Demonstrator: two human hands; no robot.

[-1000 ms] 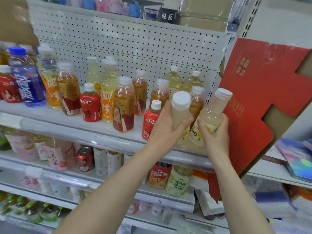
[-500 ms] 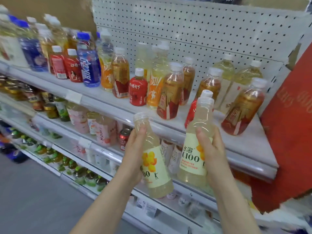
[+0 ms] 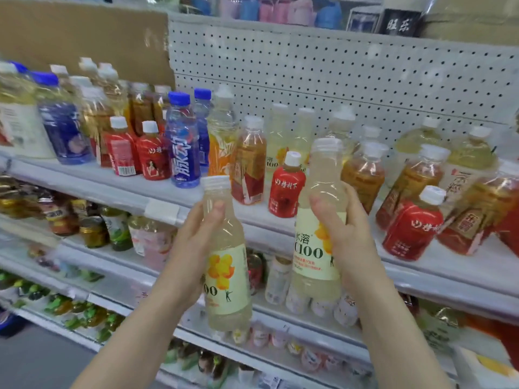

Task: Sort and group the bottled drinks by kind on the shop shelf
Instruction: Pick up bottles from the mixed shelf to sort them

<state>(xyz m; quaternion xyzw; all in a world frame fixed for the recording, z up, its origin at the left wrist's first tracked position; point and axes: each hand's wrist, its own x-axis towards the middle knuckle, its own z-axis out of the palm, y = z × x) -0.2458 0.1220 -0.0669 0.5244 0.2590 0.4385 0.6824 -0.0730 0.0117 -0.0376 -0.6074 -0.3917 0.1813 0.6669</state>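
My left hand (image 3: 193, 248) grips a pale yellow C100 lemon drink bottle (image 3: 227, 276) in front of the shelf edge, tilted slightly left. My right hand (image 3: 345, 231) holds a second, identical C100 bottle (image 3: 318, 228) upright, a little higher. Behind them the white shelf (image 3: 455, 265) carries mixed drinks: two more C100 bottles (image 3: 276, 141) at the back, red-labelled small bottles (image 3: 286, 189), amber tea bottles (image 3: 248, 164), blue sports drinks (image 3: 182, 144) and yellow-green tea bottles (image 3: 471, 155).
A pegboard back panel (image 3: 337, 68) rises behind the shelf. Lower shelves (image 3: 280, 313) hold cans, jars and small bottles. A cardboard sheet (image 3: 84, 37) stands at the upper left. Grey floor (image 3: 33, 360) shows at the bottom left.
Both hands lifted the two C100 bottles off the right end of the shelf and brought them down and leftward. My view has swung left along the shelf.
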